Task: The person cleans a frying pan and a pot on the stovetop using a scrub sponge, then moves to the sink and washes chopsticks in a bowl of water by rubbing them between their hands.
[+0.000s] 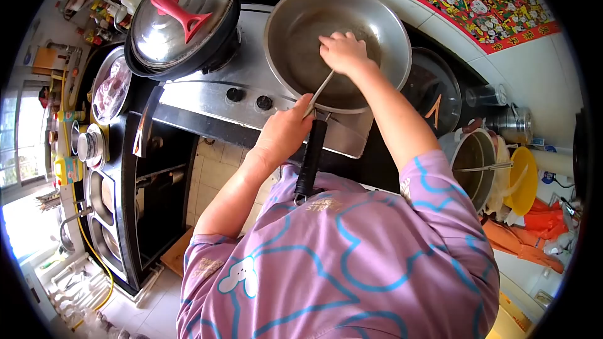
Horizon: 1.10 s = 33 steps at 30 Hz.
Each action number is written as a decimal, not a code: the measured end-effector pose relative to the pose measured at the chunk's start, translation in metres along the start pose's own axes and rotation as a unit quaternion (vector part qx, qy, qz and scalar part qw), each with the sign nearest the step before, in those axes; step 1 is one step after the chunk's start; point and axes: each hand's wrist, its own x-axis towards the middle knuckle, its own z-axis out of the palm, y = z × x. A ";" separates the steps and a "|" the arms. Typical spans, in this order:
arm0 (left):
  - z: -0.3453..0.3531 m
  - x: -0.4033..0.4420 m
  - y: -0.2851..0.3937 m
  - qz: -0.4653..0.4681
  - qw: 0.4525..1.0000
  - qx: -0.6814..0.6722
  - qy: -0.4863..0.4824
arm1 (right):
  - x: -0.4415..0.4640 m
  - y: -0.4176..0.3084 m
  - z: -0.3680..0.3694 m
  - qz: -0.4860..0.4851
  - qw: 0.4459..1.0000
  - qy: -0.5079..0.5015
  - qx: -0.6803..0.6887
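While the left hand (286, 132) is gripping the near end of a thin grey stick-like rod (322, 89), fingers closed round it, the right hand (344, 53) is reaching over the middle of a wide, round, grey metal pan (298, 41). Right fingers are bending; the underside of that hand isn't showing, so cannot tell whether it is gripping. The rod is slanting from the left hand, at the pan's 7 o'clock, toward 1 o'clock, its far end disappearing at the right hand.

The pan is sitting on a silver metal stove (251, 50), its black ribbed handle (311, 160) pointing between 6 and 7 o'clock at a purple, blue-lined shirt (339, 263).

Going by the pan's clock: a round black pot with a silver, red-handled lid (173, 16) is sitting at 9; two black round knobs (264, 102) are showing at 8; a round dark glass lid (433, 85) is lying at 4, with a deep, round, silver pot (461, 150) farther that way and a yellow round plastic dish (521, 179) beyond it. A red-bordered, multicoloured poster (487, 6) is hanging between 2 and 3.
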 end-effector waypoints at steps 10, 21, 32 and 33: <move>-0.002 -0.015 0.017 -0.017 0.999 0.039 0.027 | 0.030 0.039 -0.018 0.121 0.977 -0.095 0.150; 0.010 -0.009 0.022 0.042 0.982 0.175 0.052 | 0.000 0.001 0.010 0.308 0.387 0.230 0.838; -0.016 0.014 0.012 -0.036 0.984 -0.040 0.169 | -0.076 -0.046 0.010 0.049 0.933 0.222 0.277; -0.021 0.011 0.023 -0.033 0.985 -0.039 0.165 | -0.078 -0.049 0.022 0.026 0.882 0.414 0.225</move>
